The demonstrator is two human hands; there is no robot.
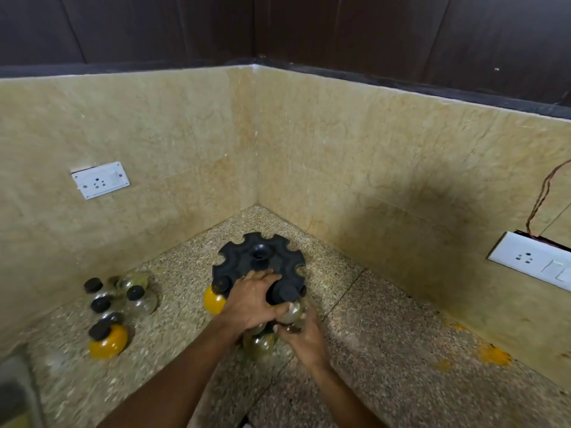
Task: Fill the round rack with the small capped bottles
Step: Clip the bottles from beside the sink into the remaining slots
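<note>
A black round rack (247,257) with notched slots stands in the counter's corner. A yellow-filled bottle (213,299) with a black cap hangs in its near-left slot. My left hand (251,299) lies flat on the rack's near rim, fingers spread over it. My right hand (304,336) grips a clear bottle (293,312) with a black cap at the rack's near-right slot. Another clear bottle (259,342) sits below the rack's front, partly hidden by my hands. Several loose capped bottles (123,299) stand at the left, one yellow-filled (108,341).
Beige stone walls close the corner behind and to the right. A white socket (100,180) is on the left wall, a switch plate (533,261) with loose wires on the right wall. Yellow stains (494,355) mark the counter's right edge. A steel container (15,393) sits at the bottom left.
</note>
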